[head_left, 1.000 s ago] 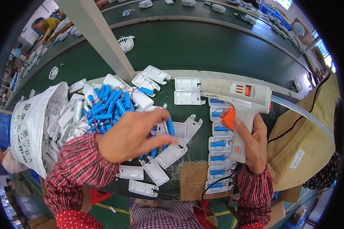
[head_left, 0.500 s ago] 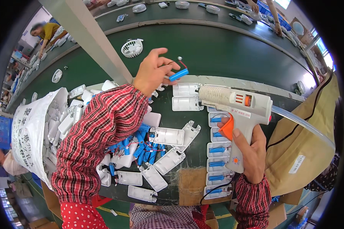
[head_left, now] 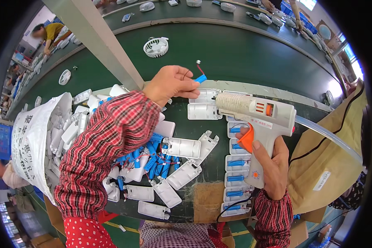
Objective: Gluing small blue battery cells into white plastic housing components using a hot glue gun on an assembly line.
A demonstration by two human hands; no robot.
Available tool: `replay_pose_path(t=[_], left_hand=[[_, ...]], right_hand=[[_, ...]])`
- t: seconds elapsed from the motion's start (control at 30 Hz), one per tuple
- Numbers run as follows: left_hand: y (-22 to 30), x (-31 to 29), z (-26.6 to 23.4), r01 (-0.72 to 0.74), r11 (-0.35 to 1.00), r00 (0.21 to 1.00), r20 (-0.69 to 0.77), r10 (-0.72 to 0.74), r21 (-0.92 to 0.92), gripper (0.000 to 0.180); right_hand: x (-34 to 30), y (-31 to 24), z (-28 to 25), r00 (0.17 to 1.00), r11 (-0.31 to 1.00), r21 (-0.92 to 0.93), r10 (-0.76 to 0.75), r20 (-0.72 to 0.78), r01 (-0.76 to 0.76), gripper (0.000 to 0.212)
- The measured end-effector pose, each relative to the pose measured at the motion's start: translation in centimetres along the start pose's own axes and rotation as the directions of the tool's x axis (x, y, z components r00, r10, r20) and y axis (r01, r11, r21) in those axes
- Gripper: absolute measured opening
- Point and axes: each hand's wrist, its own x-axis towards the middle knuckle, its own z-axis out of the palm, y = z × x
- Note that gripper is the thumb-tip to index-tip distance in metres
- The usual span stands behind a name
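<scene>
My left hand [head_left: 172, 84] pinches a blue cylindrical battery [head_left: 200, 79] with thin wires and a small white plug. It hovers just above the far end of two white plastic half-shells [head_left: 204, 111], which lie open side up. In my right hand [head_left: 274, 165] is a white hot glue gun [head_left: 256, 113] with an orange trigger and a clear glue stick out of its back. Its nozzle points left, over those shells. Below the gun runs a column of shells with blue batteries [head_left: 235, 178] lying in them. Loose batteries [head_left: 155, 159] and more shells [head_left: 182, 174] are heaped under my left forearm.
A white sack [head_left: 33, 144] full of white shells stands at the left. Beyond the bench edge runs a green conveyor belt [head_left: 235, 53] carrying round white fan grilles [head_left: 156, 47]. A slanting metal post [head_left: 99, 41] rises beside my left arm. Other people work along the far lines.
My left hand has lowered slightly and its fingers have closed in around the battery. The grille on the belt has shifted right. The glue gun stays nearly still.
</scene>
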Motion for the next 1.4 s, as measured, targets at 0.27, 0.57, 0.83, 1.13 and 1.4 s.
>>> replay_pose_path(t=[0.27,0.57,0.83,1.13,1.4], left_hand=[[-3.4,2.1,0.7,-0.294,0.505,0.905,0.066,0.421,0.811,0.019],[-5.7,2.8,1.5,-0.230,0.422,0.920,0.054,0.388,0.877,0.017],[-5.9,2.7,1.4,-0.188,0.415,0.935,0.032,0.353,0.890,0.018],[-5.3,3.6,1.4,-0.201,0.444,0.953,0.070,0.295,0.873,0.020],[-4.7,3.3,1.4,-0.211,0.439,0.954,0.087,0.285,0.873,0.018]], right_hand=[[-0.1,0.0,0.1,1.000,1.000,0.010,0.028,-0.014,-0.027,0.045],[0.2,0.4,0.2,0.999,0.999,-0.015,0.036,-0.010,-0.037,0.043],[1.1,0.5,0.9,0.999,0.997,-0.070,0.040,0.024,-0.038,0.041],[3.2,1.0,1.8,0.998,0.997,-0.076,-0.001,0.058,0.005,0.041],[3.9,0.9,2.0,0.998,0.988,-0.155,0.002,0.068,0.009,0.040]])
